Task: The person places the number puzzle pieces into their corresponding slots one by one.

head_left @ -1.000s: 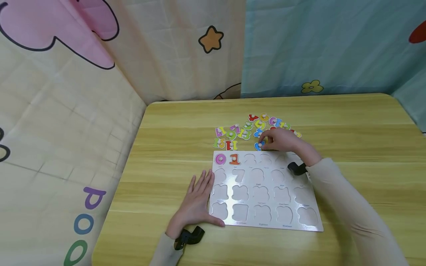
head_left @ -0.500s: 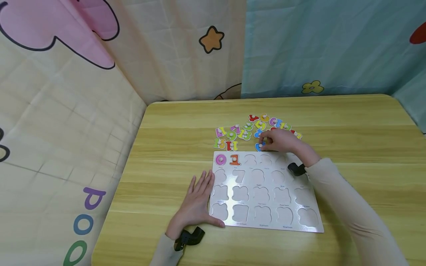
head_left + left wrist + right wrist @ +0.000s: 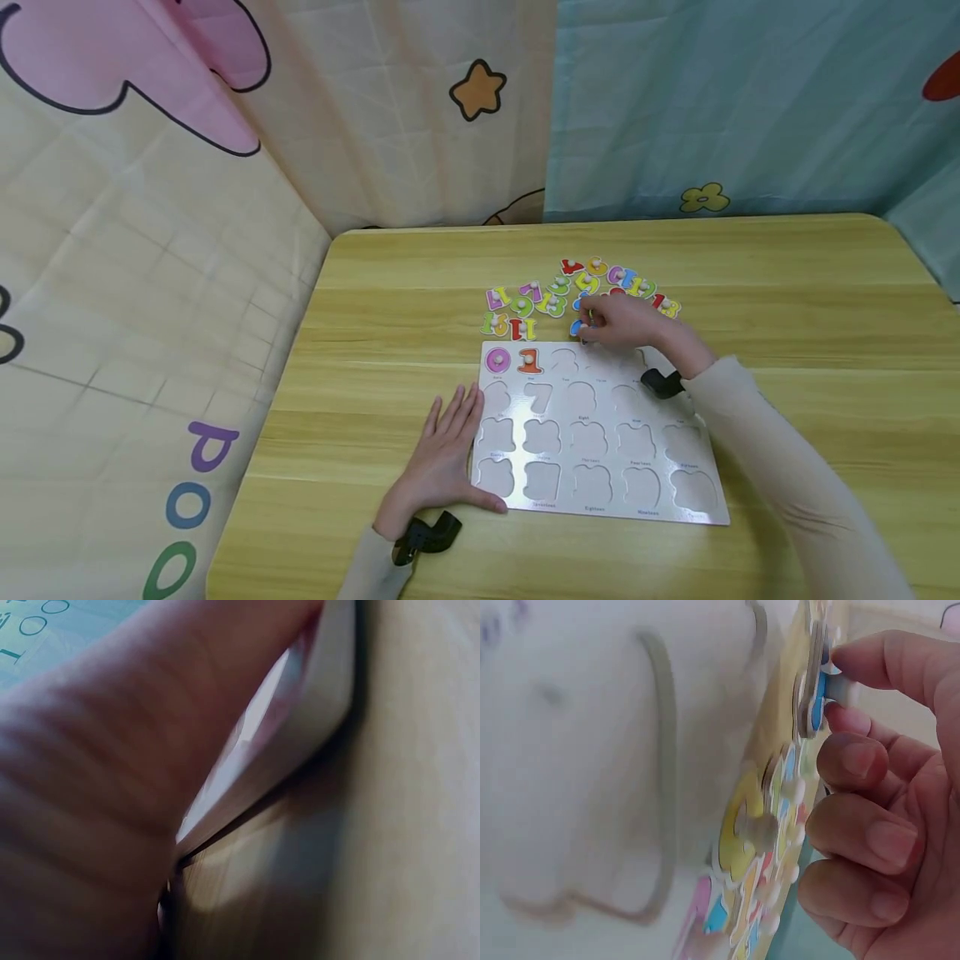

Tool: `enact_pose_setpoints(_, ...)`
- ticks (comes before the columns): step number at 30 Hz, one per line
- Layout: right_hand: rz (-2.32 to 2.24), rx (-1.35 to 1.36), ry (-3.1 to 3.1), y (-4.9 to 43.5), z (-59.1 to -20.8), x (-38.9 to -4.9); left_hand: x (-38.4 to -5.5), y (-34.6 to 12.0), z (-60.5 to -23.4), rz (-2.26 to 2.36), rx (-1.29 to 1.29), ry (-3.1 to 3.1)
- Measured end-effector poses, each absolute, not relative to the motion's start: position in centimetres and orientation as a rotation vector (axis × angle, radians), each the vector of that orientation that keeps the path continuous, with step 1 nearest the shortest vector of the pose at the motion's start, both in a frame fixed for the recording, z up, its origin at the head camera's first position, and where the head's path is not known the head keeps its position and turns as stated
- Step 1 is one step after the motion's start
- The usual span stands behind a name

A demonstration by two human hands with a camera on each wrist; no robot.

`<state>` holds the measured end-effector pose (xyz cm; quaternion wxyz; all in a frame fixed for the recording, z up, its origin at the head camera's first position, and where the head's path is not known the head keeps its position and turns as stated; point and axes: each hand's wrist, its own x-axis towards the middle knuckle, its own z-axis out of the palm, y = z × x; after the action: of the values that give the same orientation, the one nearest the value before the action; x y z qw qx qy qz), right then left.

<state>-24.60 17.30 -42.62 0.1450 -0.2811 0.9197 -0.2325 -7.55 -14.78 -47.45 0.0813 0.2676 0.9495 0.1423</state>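
Note:
My right hand (image 3: 628,322) pinches a blue number puzzle piece (image 3: 817,705) by its small round knob, thumb and forefinger on it and the other fingers curled below. In the head view that blue piece is mostly hidden by the fingers, just beyond the board's far edge. My left hand (image 3: 441,465) lies with straight fingers along the left side of the white number puzzle board (image 3: 564,458), its thumb at the near left corner. A pink 0 (image 3: 497,360) and an orange 1 (image 3: 529,360) sit in the top-row recesses.
Several colourful knobbed number pieces lie beyond the board, among them a red and yellow 11 (image 3: 522,328), a purple 7 (image 3: 531,290) and a red 4 (image 3: 572,267). The wooden table (image 3: 825,358) runs back to patterned curtains (image 3: 735,108).
The right hand has shifted slightly left with the blue piece, uncovering more of the pieces at the right of the group. My left hand stays in place on the board.

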Motion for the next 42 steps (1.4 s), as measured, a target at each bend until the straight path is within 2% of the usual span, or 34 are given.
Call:
enact_pose_setpoints(13,-0.695,-0.871,2.555,15.0,-43.5,-22.1,-7.6,-14.8,-47.5,0.439,0.794,2.834)
enact_pose_setpoints(42,-0.581,-0.925,2.555,13.9,-43.1,-21.8,-7.6,-14.8,-47.6,0.468,0.793,2.827)
